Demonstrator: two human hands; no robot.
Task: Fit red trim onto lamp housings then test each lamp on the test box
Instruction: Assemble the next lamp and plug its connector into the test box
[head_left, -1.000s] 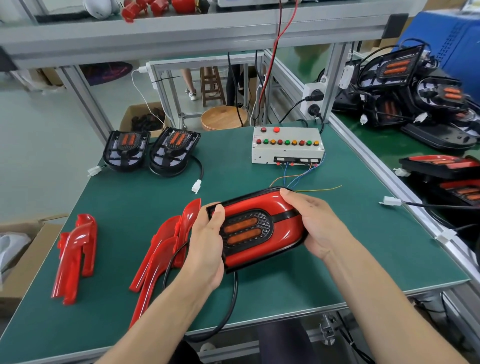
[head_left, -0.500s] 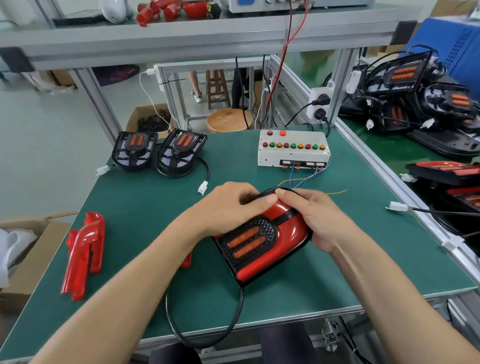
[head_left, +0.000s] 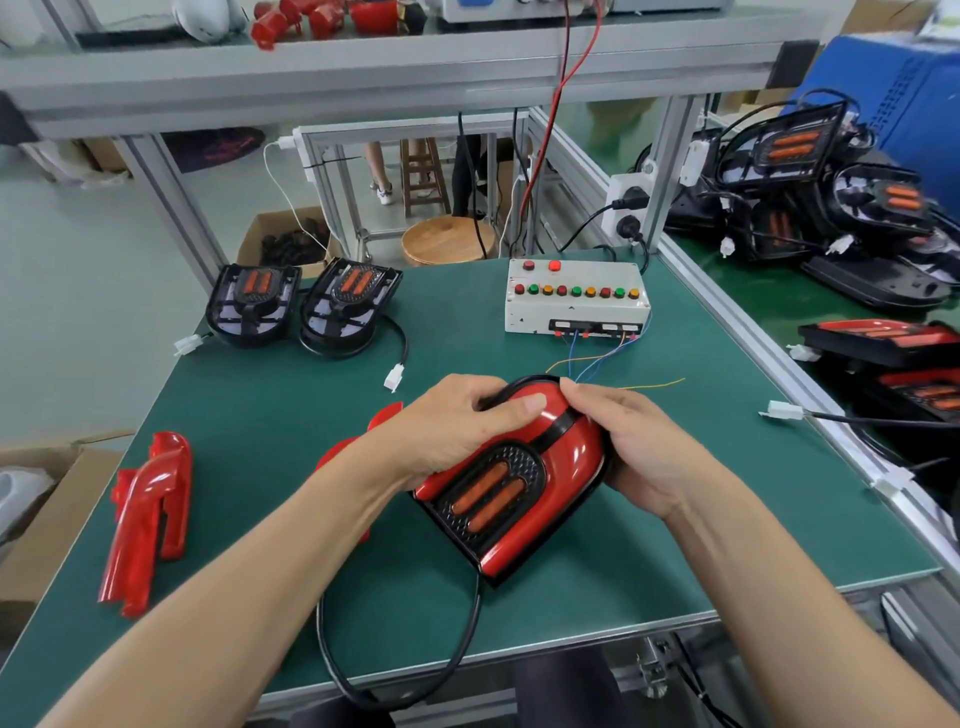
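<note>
A lamp (head_left: 524, 488) with glossy red trim around a black grille and two orange lenses sits tilted at the middle of the green mat (head_left: 260, 415). My left hand (head_left: 457, 426) lies over its upper left part, thumb pressing the red trim at the top. My right hand (head_left: 639, 447) grips its right side and far edge. Its black cable (head_left: 415, 670) loops off the near edge. Two bare black lamp housings (head_left: 254, 301) (head_left: 348, 301) stand at the back left. The white test box (head_left: 576, 296) with coloured buttons stands at the back right.
Loose red trim pieces (head_left: 145, 519) lie at the left; more (head_left: 384, 415) peek out behind my left hand. Thin coloured wires (head_left: 602, 364) trail from the test box. A white connector (head_left: 784, 410) lies at the right edge. Finished lamps (head_left: 883, 343) pile on the neighbouring bench.
The lamp has turned from lying crosswise to pointing away at a tilt. My left hand has moved from its left end onto its top, covering the red trim pieces behind.
</note>
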